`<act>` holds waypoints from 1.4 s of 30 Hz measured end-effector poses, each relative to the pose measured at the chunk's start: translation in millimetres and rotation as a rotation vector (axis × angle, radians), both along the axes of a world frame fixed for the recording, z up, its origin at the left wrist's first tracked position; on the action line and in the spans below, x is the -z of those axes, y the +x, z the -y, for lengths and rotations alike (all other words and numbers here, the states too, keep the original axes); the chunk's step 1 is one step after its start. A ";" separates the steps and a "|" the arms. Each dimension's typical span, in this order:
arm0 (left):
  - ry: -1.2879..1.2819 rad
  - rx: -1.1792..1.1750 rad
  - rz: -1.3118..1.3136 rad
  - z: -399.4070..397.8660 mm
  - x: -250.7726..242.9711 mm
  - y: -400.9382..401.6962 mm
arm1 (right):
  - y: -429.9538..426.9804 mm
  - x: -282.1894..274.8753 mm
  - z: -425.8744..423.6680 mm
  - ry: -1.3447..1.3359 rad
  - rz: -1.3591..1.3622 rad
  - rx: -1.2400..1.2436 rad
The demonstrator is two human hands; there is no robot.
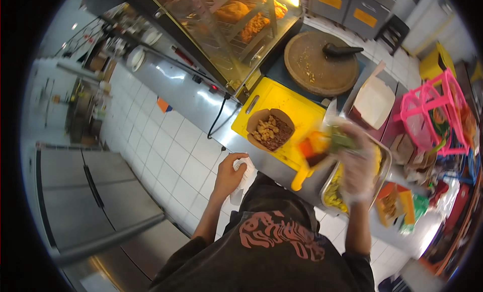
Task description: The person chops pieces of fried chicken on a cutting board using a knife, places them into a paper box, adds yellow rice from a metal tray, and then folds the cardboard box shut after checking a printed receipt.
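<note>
My left hand (229,174), bare, pinches a white paper slip (247,175) bearing writing, at the counter's near edge. My right hand (354,156), in a clear plastic glove, is blurred and has green leafy pieces (341,138) at its fingers. Beside them is a blurred small orange, red and yellow box (315,147); whether the hand touches it I cannot tell. An open brown paper box (258,141) with dark rice and fried pieces (266,129) stands on the yellow cutting board (249,120). Under my right hand lies a metal tray (385,160) of yellow-green food (334,190).
A glass food warmer (226,61) with fried chicken stands behind the board. A stone mortar (320,76) holds a dark pestle (341,50). Right of it are an open white-lined box (373,99) and a pink plastic basket (419,114). An orange box (405,199) sits near the tray.
</note>
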State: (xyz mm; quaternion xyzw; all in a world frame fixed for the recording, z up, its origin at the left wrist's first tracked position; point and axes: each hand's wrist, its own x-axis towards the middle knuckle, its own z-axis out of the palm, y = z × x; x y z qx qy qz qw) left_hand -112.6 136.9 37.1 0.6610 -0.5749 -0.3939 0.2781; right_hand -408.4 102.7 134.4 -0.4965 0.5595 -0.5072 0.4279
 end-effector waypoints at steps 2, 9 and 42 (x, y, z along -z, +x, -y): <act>-0.004 0.076 0.002 17.7 -7.2 9.6 | 51.5 43.3 25.1 -0.013 -0.173 -0.023; -0.161 0.334 0.084 64.2 -11.1 33.0 | 137.7 104.4 61.9 0.191 -0.275 0.207; -0.065 0.795 0.542 116.9 11.5 -33.2 | 135.2 94.7 58.1 0.033 -0.451 0.480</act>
